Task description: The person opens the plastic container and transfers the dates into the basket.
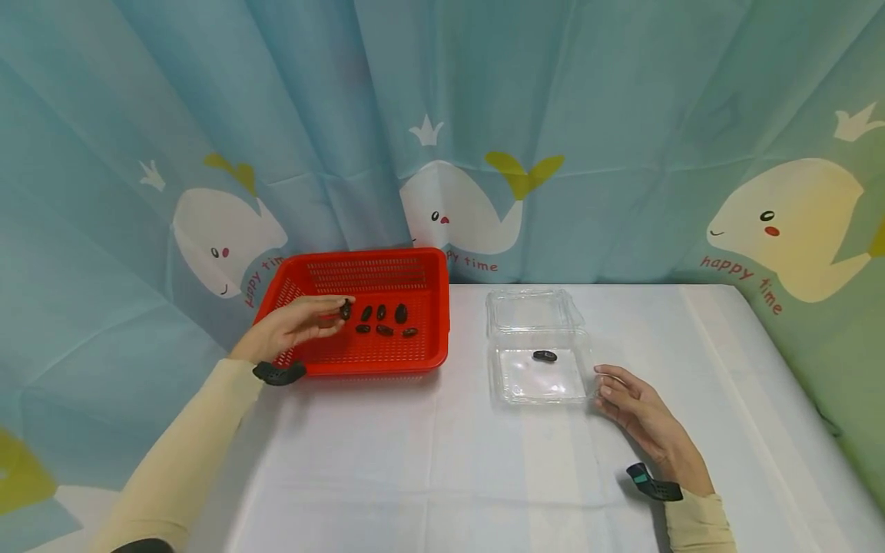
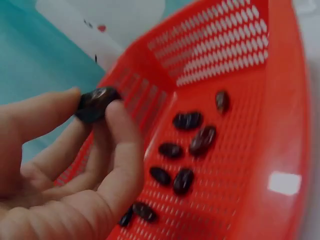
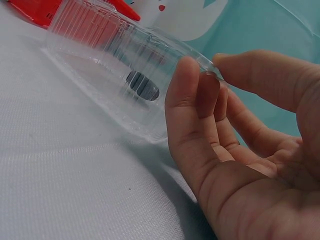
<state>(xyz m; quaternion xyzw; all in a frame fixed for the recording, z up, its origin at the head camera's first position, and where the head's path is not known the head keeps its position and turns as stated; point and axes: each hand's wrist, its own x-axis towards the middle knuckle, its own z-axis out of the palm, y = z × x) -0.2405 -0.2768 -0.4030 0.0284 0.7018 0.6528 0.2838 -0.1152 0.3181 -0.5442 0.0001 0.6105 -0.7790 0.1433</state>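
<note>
In the head view my left hand point(image 1: 297, 326) is over the left side of a red plastic basket point(image 1: 441, 307). Its thumb and fingertips pinch a dark, shiny date point(image 2: 97, 102), held above the basket floor. Several more dates point(image 1: 385, 330) lie spread on that floor. My right hand point(image 1: 639, 411) is at the right side of a clear plastic clamshell box point(image 1: 508, 384), and its thumb and finger pinch the box rim at a corner. One date point(image 1: 545, 356) lies inside the box, seen through the clear wall in the right wrist view.
The box's hinged lid point(image 1: 528, 311) lies folded back behind it. A white cloth point(image 1: 484, 476) covers the table. Behind the table hangs a blue-green curtain point(image 1: 608, 192) printed with whales.
</note>
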